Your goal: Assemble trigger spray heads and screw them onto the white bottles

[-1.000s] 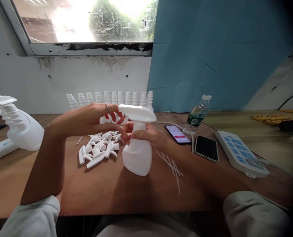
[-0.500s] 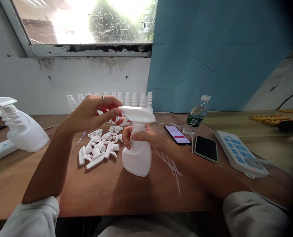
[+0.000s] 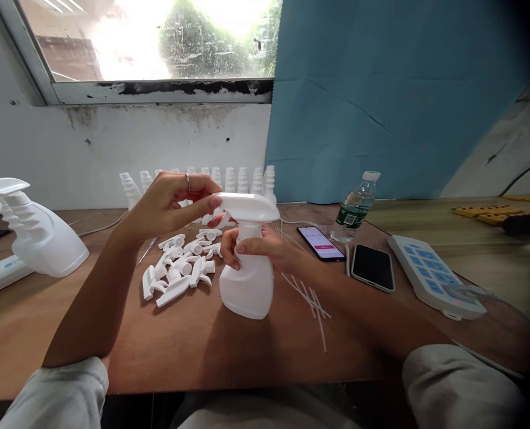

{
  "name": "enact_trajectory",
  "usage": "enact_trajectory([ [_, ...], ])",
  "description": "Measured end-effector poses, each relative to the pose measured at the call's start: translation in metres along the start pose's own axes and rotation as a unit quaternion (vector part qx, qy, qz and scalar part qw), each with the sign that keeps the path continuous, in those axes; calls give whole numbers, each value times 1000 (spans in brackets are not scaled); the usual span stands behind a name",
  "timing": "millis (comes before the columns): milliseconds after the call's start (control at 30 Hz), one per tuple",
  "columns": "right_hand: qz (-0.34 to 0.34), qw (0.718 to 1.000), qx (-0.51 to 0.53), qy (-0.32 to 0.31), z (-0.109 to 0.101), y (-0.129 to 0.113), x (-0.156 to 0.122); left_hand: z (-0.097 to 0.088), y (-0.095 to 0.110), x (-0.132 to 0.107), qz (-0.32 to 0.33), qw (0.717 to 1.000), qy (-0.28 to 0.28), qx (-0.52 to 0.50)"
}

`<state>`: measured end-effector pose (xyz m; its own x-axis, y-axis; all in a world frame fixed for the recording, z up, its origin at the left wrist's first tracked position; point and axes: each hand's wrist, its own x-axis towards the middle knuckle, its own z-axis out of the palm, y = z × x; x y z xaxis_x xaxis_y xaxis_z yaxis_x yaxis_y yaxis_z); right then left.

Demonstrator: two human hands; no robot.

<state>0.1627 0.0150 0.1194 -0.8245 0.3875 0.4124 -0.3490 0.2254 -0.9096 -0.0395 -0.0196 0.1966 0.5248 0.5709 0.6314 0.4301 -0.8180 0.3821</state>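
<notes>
A white spray bottle (image 3: 247, 292) stands upright on the table before me, its trigger spray head (image 3: 251, 207) seated on the neck. My right hand (image 3: 265, 247) is closed around the bottle just below the head. With thumb and fingers, my left hand (image 3: 179, 202) pinches the nozzle end of the head; a ring is on one finger. Left of the bottle lies a heap of loose white trigger spray heads (image 3: 179, 265). Several thin white dip tubes (image 3: 312, 301) are scattered on the right.
White bottles (image 3: 242, 182) line the wall behind my hands. Another spray bottle (image 3: 52, 238) stands at left beside a power strip (image 3: 5, 273). To the right are a lit phone (image 3: 321, 243), a dark phone (image 3: 372, 268), a water bottle (image 3: 356, 205) and a second power strip (image 3: 430, 277).
Both hands keep their grip on the spray bottle and its head with hardly any movement. The view has shifted very slightly.
</notes>
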Motion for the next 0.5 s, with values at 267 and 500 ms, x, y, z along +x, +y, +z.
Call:
enact_trajectory([
  [267,-5,1000,4,7,1,1,0,1,-2,1,-11,999,-11,-36],
  [500,11,1000,2,-7,-2,1,0,4,-2,1,17,1000,22,10],
])
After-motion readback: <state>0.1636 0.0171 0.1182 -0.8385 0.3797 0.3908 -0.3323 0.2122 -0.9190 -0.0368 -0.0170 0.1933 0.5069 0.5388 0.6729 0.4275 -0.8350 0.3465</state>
